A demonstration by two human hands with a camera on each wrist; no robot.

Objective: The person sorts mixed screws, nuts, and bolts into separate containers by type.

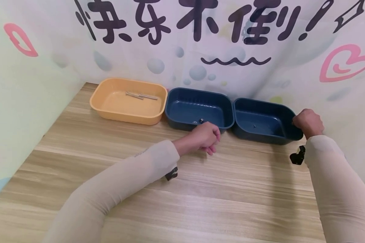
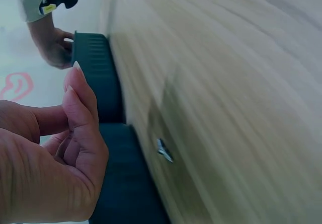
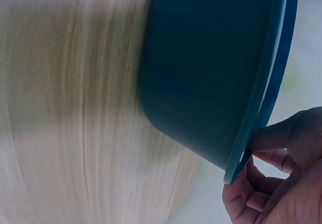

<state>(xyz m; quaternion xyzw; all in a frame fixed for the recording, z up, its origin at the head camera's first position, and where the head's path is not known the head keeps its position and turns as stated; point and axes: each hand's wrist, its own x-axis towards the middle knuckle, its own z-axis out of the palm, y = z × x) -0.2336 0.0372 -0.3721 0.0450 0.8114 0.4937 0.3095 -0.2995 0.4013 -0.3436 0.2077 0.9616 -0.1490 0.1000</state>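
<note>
My right hand (image 1: 309, 122) pinches the rim at the right end of the right-hand blue bin (image 3: 201, 83), with the thumb on one side and fingers on the other. A tiny metal piece (image 1: 254, 126) lies inside that bin. My left hand (image 1: 203, 135) is at the front edge of the middle blue bin (image 1: 200, 96), its fingers loosely bent and nothing visible in them. Just behind it, in the bin, shows a small dark metal piece (image 1: 201, 120). In the left wrist view, a small shiny metal piece (image 2: 163, 150) appears against the wooden table, apart from the fingers.
A yellow bin (image 1: 121, 114) with a few long bolts (image 1: 140, 96) in it stands at the left, in one row with the blue bins. A printed cloth wall (image 1: 182, 54) rises right behind the row. The wooden table (image 1: 200, 202) stretches out in front.
</note>
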